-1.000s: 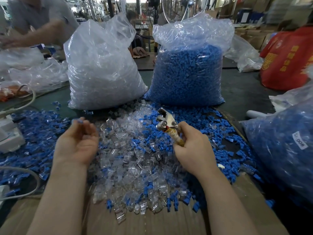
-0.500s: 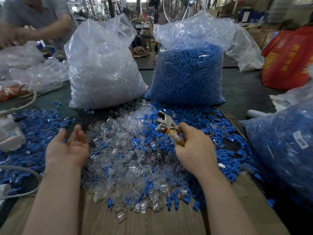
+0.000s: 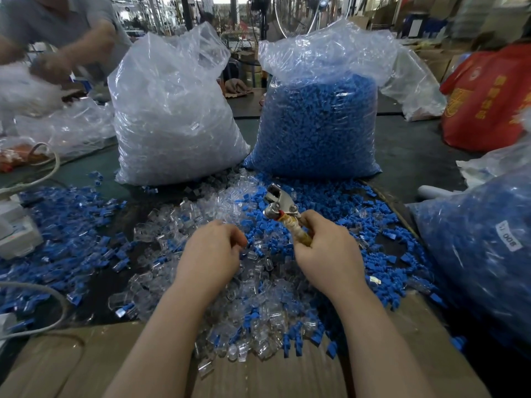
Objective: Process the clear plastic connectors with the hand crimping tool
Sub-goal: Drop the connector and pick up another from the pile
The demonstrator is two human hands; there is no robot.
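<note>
A small white label (image 3: 512,236) is seen stuck on the bag of blue parts (image 3: 485,248) at far right, its sideways print apparently reading "500", not surely. Yellow characters (image 3: 485,106) are printed on the red bag (image 3: 488,110) behind; they cannot be read.

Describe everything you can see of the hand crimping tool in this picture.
The hand crimping tool has a shiny silver metal head with rivets or bolts, angled up and to the left above the mixed pile. Its yellowish handles run down into the right hand, which grips them. Nothing else visibly touches it; whether its head holds a connector cannot be told.
</note>
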